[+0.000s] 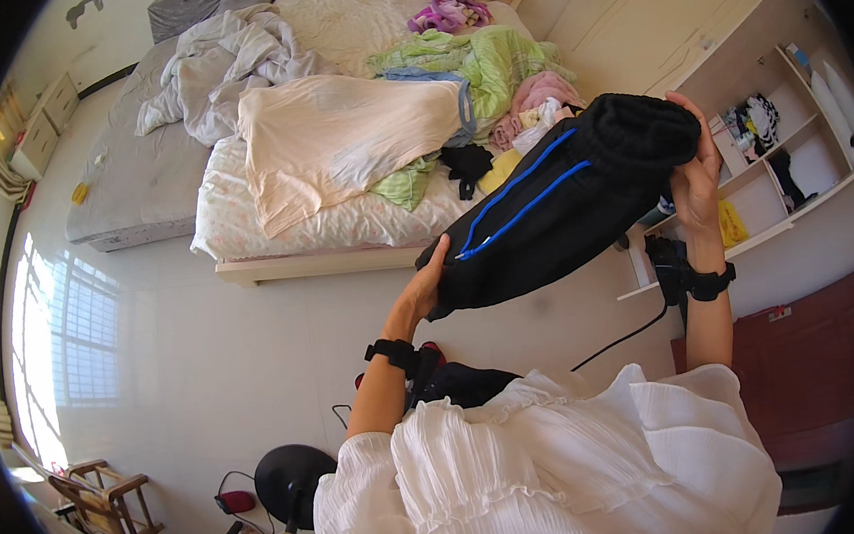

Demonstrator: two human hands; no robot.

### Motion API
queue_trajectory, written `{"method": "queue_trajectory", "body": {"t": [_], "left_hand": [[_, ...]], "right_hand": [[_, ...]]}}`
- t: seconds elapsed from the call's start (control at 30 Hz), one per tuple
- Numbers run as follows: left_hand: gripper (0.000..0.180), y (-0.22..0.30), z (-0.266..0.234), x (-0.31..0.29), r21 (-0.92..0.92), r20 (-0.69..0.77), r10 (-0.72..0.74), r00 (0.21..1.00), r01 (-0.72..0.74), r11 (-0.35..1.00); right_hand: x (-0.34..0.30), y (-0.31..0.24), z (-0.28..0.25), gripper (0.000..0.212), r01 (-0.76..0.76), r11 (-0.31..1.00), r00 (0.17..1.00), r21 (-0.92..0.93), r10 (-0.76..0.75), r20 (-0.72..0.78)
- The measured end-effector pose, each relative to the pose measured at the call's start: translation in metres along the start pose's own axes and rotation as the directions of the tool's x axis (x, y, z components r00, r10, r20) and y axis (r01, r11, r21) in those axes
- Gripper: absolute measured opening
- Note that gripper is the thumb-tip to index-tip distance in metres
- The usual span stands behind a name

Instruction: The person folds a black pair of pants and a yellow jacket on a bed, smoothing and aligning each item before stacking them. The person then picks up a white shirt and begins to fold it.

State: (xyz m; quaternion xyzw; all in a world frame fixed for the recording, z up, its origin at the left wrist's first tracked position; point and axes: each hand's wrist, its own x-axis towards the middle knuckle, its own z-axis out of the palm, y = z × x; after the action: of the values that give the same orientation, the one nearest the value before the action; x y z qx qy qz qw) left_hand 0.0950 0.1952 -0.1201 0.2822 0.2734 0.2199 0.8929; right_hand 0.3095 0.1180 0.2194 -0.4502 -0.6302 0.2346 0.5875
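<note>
Between my two hands, held up in the air, is a pair of black drawstring pants (554, 227), folded into a long bundle with a thick rolled end at the upper right. Two blue cords with pale tips lie along its side. My left hand (424, 285) grips the lower left end, its fingers mostly hidden behind the cloth. Around the rolled end wraps my right hand (700, 170), with the fingertips showing at the top. Beyond the bundle is the bed (335, 242), where a peach-coloured cloth (337, 139) lies spread out.
Green bedding (501, 60), a pink garment (539, 97) and a small black garment (466, 166) lie heaped on the bed. Open shelves (761, 180) with clothes stand at the right. A wooden stool (112, 501) and a round black stand (296, 483) are at the lower left.
</note>
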Motion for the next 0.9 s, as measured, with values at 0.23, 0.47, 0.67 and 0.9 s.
{"method": "queue_trajectory", "body": {"t": [0.23,0.47,0.67,0.9], "left_hand": [[0.046,0.033,0.008,-0.034,-0.512,-0.035,0.223,0.974,-0.209,0.833],[0.029,0.063,-0.034,-0.040,-0.353,-0.137,0.140,0.981,-0.181,0.918],[0.027,0.080,-0.113,-0.067,-0.162,-0.389,0.085,0.918,-0.159,0.974],[0.049,0.095,-0.113,-0.106,0.243,-0.546,0.354,0.760,-0.261,0.934]], "right_hand": [[0.009,0.010,-0.013,0.058,-0.074,0.997,0.993,0.003,0.074,-0.087],[-0.016,0.073,-0.008,0.058,-0.124,0.893,0.990,-0.433,0.142,0.009],[-0.022,0.136,-0.001,0.052,-0.306,0.945,0.951,-0.119,0.299,-0.075],[-0.001,0.138,0.024,0.052,-0.262,0.965,0.965,-0.019,0.262,-0.020]]}}
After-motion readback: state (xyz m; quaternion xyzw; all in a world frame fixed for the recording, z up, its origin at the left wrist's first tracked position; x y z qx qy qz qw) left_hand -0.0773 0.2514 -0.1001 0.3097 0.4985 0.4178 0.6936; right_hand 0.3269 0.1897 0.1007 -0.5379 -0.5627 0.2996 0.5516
